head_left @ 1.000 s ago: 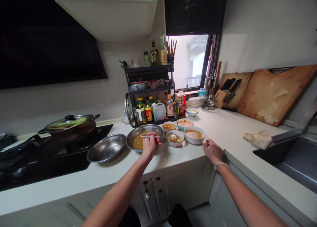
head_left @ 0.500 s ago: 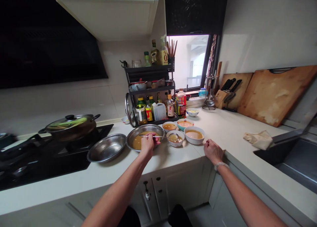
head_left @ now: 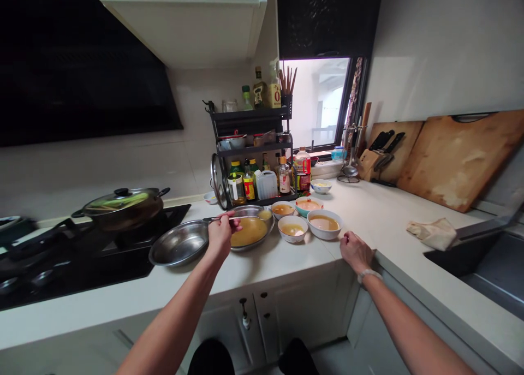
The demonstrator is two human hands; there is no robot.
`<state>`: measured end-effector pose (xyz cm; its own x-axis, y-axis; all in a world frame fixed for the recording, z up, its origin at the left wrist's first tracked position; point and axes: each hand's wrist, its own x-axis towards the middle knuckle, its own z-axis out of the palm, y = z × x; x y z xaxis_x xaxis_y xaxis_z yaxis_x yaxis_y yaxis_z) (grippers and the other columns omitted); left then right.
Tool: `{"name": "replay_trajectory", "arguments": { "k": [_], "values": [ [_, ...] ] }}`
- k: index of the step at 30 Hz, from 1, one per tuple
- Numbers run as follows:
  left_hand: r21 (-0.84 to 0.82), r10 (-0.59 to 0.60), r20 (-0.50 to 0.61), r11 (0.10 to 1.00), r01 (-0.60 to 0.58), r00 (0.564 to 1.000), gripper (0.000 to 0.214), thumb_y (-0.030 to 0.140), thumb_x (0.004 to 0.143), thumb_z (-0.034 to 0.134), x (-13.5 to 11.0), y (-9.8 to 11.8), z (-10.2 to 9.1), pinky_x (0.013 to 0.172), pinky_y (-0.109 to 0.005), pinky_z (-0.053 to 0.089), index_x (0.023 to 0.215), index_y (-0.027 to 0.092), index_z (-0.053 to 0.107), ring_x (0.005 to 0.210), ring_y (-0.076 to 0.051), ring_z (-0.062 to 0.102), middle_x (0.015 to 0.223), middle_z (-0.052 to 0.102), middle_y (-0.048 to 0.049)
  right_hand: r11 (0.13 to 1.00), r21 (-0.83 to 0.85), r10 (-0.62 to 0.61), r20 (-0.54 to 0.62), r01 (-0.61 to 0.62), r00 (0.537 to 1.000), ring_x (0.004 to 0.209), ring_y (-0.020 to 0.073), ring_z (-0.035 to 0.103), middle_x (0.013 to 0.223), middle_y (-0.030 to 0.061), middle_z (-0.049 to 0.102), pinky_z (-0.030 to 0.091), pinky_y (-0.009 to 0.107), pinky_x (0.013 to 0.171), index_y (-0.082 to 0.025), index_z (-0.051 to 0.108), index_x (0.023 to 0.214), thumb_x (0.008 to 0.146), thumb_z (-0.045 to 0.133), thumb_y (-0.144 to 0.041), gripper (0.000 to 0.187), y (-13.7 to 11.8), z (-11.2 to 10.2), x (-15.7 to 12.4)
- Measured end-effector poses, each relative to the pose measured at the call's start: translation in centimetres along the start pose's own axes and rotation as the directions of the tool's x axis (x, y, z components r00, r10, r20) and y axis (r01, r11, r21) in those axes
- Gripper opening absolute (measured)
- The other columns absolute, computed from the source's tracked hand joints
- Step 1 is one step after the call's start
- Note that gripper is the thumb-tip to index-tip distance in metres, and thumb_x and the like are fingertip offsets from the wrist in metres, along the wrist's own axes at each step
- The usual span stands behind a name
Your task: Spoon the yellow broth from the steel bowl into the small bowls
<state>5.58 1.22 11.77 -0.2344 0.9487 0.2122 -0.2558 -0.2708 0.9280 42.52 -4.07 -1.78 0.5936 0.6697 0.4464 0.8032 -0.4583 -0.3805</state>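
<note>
My left hand (head_left: pixel 221 235) is closed round the handle of a ladle (head_left: pixel 265 215), whose bowl is over the right side of a steel basin (head_left: pixel 269 234) of yellowish liquid. Just right of the basin stand a white bowl (head_left: pixel 293 229), a smaller bowl (head_left: pixel 283 209), a turquoise bowl (head_left: pixel 309 205) and a larger white bowl (head_left: pixel 325 224), all with liquid in them. My right hand (head_left: pixel 356 250) rests curled at the counter's edge beside the larger white bowl; whether its fingers hold anything is hidden.
An empty steel basin (head_left: pixel 180 245) stands left of the full one. Farther left, a lidded pot (head_left: pixel 121 206) sits on the stove (head_left: pixel 98 271). Behind the bowls is a black rack (head_left: pixel 251 152) of bottles. A cloth (head_left: pixel 432 233) lies by the sink (head_left: pixel 491 271) at right.
My left hand has moved left, carrying the ladle from above the nearer white bowl back over the full basin. The right hand stays at the counter's edge.
</note>
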Motion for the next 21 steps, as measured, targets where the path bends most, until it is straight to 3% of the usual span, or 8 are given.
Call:
{"name": "replay_trajectory", "arguments": {
  "k": [3, 6, 9, 11, 13, 17, 19, 21],
  "values": [
    [0.260, 0.186, 0.100, 0.943, -0.206, 0.977, 0.022, 0.020, 0.078, 0.044, -0.1, -0.7, -1.4, 0.046, -0.025, 0.051, 0.088, 0.012, 0.061, 0.047, -0.015, 0.060, 0.057, 0.061, -0.0009, 1.000, 0.004, -0.010, -0.006, 0.010, 1.000, 0.066, 0.0150, 0.050, 0.088, 0.0065, 0.066, 0.020, 0.028, 0.054, -0.018, 0.064, 0.086, 0.089, 0.045, -0.024, 0.021, 0.0, -0.1, 0.0],
    [0.455, 0.304, 0.293, 0.789, -0.412, 0.907, 0.023, 0.022, 0.080, 0.046, -0.7, -1.2, -2.6, 0.049, -0.026, 0.052, 0.095, 0.014, 0.062, 0.048, -0.015, 0.060, 0.065, 0.063, -0.0019, 1.000, 0.005, -0.013, -0.015, 0.013, 1.000, 0.066, 0.0149, 0.051, 0.087, 0.0060, 0.066, 0.020, 0.028, 0.054, -0.018, 0.064, 0.086, 0.088, 0.045, -0.023, 0.020, 0.0, 0.1, 0.0],
    [0.440, 0.362, 0.461, 0.699, -0.563, 0.810, 0.021, 0.021, 0.078, 0.051, -1.5, -1.4, -3.3, 0.066, -0.030, 0.054, 0.095, 0.018, 0.064, 0.063, -0.017, 0.065, 0.078, 0.066, -0.0047, 1.000, 0.011, -0.014, -0.016, 0.014, 1.000, 0.067, 0.0154, 0.051, 0.087, 0.0062, 0.066, 0.020, 0.028, 0.054, -0.018, 0.064, 0.086, 0.088, 0.045, -0.023, 0.019, 0.1, 0.2, 0.0],
    [0.381, 0.375, 0.512, 0.707, -0.596, 0.773, 0.019, 0.019, 0.075, 0.057, -2.0, -1.3, -3.4, 0.079, -0.031, 0.052, 0.092, 0.020, 0.066, 0.076, -0.018, 0.065, 0.086, 0.067, -0.0066, 1.000, 0.014, -0.010, -0.016, 0.010, 1.000, 0.067, 0.0156, 0.051, 0.088, 0.0063, 0.066, 0.020, 0.028, 0.054, -0.018, 0.064, 0.087, 0.088, 0.045, -0.024, 0.019, 0.1, 0.1, 0.0],
    [0.335, 0.362, 0.488, 0.763, -0.553, 0.794, 0.018, 0.017, 0.074, 0.059, -2.4, -1.2, -3.0, 0.083, -0.029, 0.050, 0.090, 0.021, 0.067, 0.079, -0.018, 0.065, 0.086, 0.068, -0.0067, 1.000, 0.016, -0.009, -0.014, 0.010, 1.000, 0.067, 0.0154, 0.051, 0.089, 0.0062, 0.066, 0.021, 0.028, 0.054, -0.018, 0.064, 0.088, 0.088, 0.045, -0.024, 0.020, 0.0, 0.0, -0.1],
    [0.237, 0.246, 0.265, 0.921, -0.311, 0.932, 0.017, 0.018, 0.079, 0.054, -3.0, -1.2, -1.0, 0.060, -0.025, 0.051, 0.091, 0.018, 0.065, 0.058, -0.016, 0.062, 0.068, 0.065, -0.0034, 1.000, 0.007, -0.021, -0.012, 0.021, 1.000, 0.067, 0.0150, 0.050, 0.087, 0.0063, 0.066, 0.021, 0.028, 0.056, -0.017, 0.064, 0.087, 0.089, 0.045, -0.022, 0.020, 0.0, 0.0, 0.0],
    [0.169, 0.201, 0.211, 0.956, -0.239, 0.956, 0.015, 0.019, 0.081, 0.052, -3.3, -1.4, 0.3, 0.054, -0.024, 0.049, 0.091, 0.017, 0.064, 0.051, -0.016, 0.060, 0.062, 0.063, -0.0025, 1.000, 0.000, -0.022, -0.016, 0.022, 1.000, 0.067, 0.0152, 0.050, 0.084, 0.0062, 0.066, 0.021, 0.028, 0.056, -0.017, 0.065, 0.087, 0.088, 0.046, -0.022, 0.020, -0.1, 0.0, 0.0],
    [0.132, 0.187, 0.225, 0.967, -0.220, 0.956, 0.015, 0.020, 0.083, 0.049, -3.6, -1.9, 1.4, 0.051, -0.024, 0.049, 0.090, 0.017, 0.062, 0.049, -0.016, 0.060, 0.060, 0.063, -0.0026, 1.000, -0.002, -0.014, -0.015, 0.014, 1.000, 0.066, 0.0153, 0.050, 0.084, 0.0061, 0.065, 0.020, 0.028, 0.055, -0.018, 0.065, 0.087, 0.088, 0.046, -0.022, 0.020, -0.1, -0.1, -0.1]
  ]
}}
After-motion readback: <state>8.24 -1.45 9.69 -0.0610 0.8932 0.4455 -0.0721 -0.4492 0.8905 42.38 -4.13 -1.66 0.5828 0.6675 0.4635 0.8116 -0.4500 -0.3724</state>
